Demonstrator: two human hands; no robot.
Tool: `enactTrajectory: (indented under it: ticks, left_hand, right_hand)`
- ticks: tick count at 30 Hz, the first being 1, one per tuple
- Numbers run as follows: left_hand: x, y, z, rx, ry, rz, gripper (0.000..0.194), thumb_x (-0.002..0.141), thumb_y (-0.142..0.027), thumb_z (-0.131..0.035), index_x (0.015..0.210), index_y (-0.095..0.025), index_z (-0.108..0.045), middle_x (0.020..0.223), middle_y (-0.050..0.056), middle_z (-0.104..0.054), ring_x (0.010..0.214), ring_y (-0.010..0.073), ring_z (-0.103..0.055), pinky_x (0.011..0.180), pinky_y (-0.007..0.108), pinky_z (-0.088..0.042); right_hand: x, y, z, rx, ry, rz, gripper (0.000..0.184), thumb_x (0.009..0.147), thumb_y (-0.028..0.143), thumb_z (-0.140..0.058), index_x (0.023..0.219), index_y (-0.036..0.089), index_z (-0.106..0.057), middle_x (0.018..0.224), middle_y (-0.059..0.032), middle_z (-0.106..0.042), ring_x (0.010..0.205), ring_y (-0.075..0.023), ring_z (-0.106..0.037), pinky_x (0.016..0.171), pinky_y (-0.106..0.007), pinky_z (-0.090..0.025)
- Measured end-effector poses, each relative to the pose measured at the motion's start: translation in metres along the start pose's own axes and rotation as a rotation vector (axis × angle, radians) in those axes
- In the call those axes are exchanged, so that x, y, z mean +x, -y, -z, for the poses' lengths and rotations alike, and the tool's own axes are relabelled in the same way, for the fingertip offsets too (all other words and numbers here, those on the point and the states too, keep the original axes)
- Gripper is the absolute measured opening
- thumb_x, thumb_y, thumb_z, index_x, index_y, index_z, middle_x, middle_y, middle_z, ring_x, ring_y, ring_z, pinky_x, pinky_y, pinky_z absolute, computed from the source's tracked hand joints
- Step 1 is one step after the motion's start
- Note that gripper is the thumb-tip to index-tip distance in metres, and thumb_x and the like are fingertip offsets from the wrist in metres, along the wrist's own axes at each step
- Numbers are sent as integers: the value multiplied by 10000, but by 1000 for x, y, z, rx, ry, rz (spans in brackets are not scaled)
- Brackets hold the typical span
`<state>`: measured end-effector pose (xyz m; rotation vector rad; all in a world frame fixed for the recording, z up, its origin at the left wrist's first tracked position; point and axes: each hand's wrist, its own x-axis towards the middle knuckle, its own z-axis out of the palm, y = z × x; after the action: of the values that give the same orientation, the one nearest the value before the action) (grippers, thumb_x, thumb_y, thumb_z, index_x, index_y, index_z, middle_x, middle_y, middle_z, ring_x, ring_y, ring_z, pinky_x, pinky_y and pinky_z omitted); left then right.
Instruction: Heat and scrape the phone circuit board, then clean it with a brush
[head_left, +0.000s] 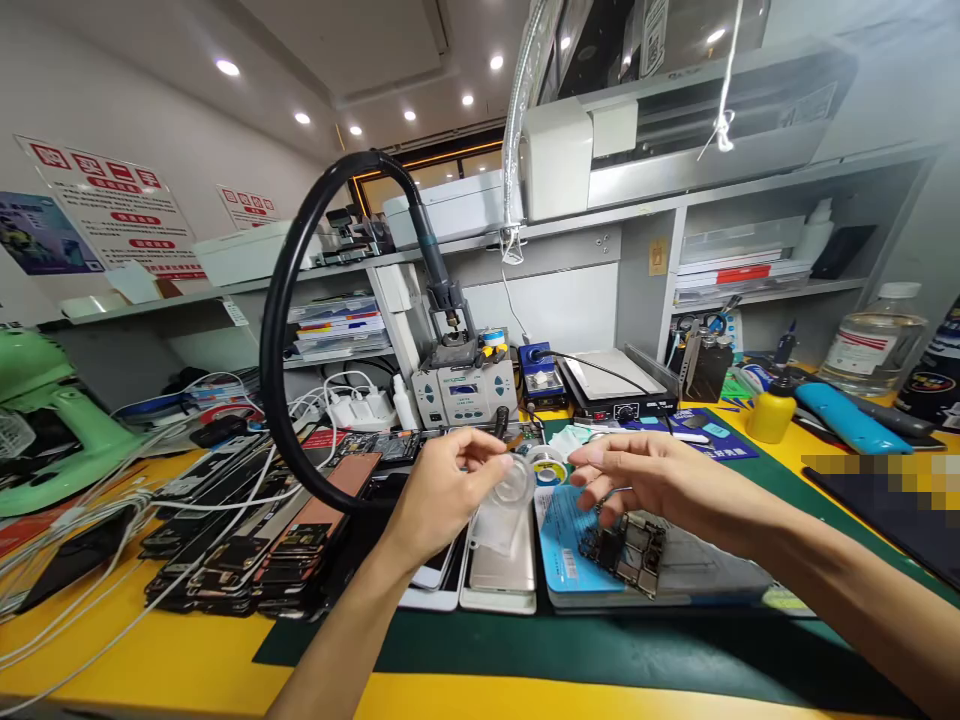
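In the middle of the head view, my left hand point(454, 490) pinches a small clear round plastic lid or tub point(515, 484) by its edge. My right hand point(637, 470) hovers to the right of it, fingers apart and curved, with nothing seen in them. Between the two hands stands a small spool of wire point(547, 468) with a yellow-rimmed label. Below my right hand, a phone circuit board point(637, 555) lies on a blue and grey package point(570, 545). A gold phone back point(504, 565) lies under the clear plastic piece.
Stacked phone parts point(300, 540) and white cables lie to the left. A thick black hose point(274, 300) arches up to a grey hot-air station point(465, 395). A yellow bottle point(771, 412) and a clear jug point(874, 340) stand at the right, beside a green mat point(465, 645).
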<state>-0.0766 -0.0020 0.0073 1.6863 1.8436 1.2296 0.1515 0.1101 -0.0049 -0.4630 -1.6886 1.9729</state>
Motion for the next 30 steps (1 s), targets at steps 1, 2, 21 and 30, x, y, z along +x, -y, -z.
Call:
enactTrajectory:
  ticks: [1,2,21,30]
  left_hand:
    - [-4,7,2,4,8,40,281,966,-380,-638,1130,-151,-654,1113,71,-684,965,179,-672,873,387,-593]
    - [-7,13,3,6,18,81,285,968,-378,-636,1141,-153,-651,1126,73,-681,970,180,-672,872,386,-595]
    - [-13,27,-11,291,104,364,322,982,-404,-605,1203,-172,-641,1214,85,-663,1034,204,-666,900,402,-594]
    - [-15,30,-13,562,116,273,303,986,-394,-600,1199,-184,-645,1237,91,-658,1061,201,-657,938,417,-579]
  right_hand:
    - [0,0,-1,-6,-1,0,233,796,395,-839,887,182,-812,842,-39,-717,748,-160,-714,614,-227,-583]
    - [0,0,-2,-12,-2,0,235,785,397,-847,869,181,-811,827,-35,-705,740,-156,-704,610,-227,-577]
    - [-4,3,0,-65,-25,-54,356,735,495,-854,882,174,-800,862,-59,-637,811,-196,-626,683,-308,-525]
    - [-6,5,0,-61,-31,-43,312,760,468,-843,782,170,-753,883,-69,-636,826,-213,-631,686,-337,-507]
